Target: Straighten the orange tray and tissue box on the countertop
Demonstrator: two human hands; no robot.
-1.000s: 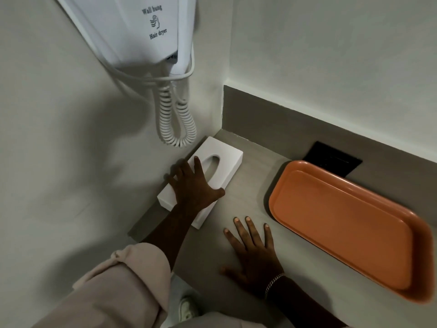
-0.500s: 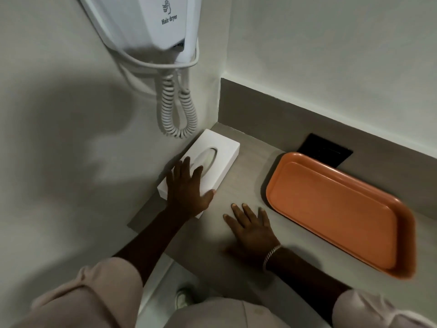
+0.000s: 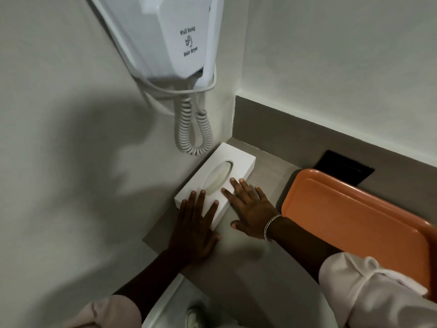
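A white tissue box [image 3: 228, 159] with an oval slot lies on the grey countertop [image 3: 248, 252], its long left side close to the left wall. My left hand [image 3: 197, 223] rests flat with its fingers spread over the box's near end. My right hand [image 3: 250, 204], with a chain bracelet on the wrist, lies flat with its fingertips on the box's right edge beside the slot. Neither hand grips anything. The orange tray [image 3: 350, 216] lies empty to the right, angled along the back splash; my right sleeve hides its near edge.
A white wall-hung hair dryer [image 3: 175, 39] with a coiled cord [image 3: 192, 131] hangs above the box in the corner. A black socket plate [image 3: 343, 165] sits on the back splash behind the tray. The countertop's front edge runs past my left wrist; a shoe shows below.
My right hand has moved from the bare countertop up onto the box's right edge. My left hand slid back to the box's near end. The box now lies nearer the wall.
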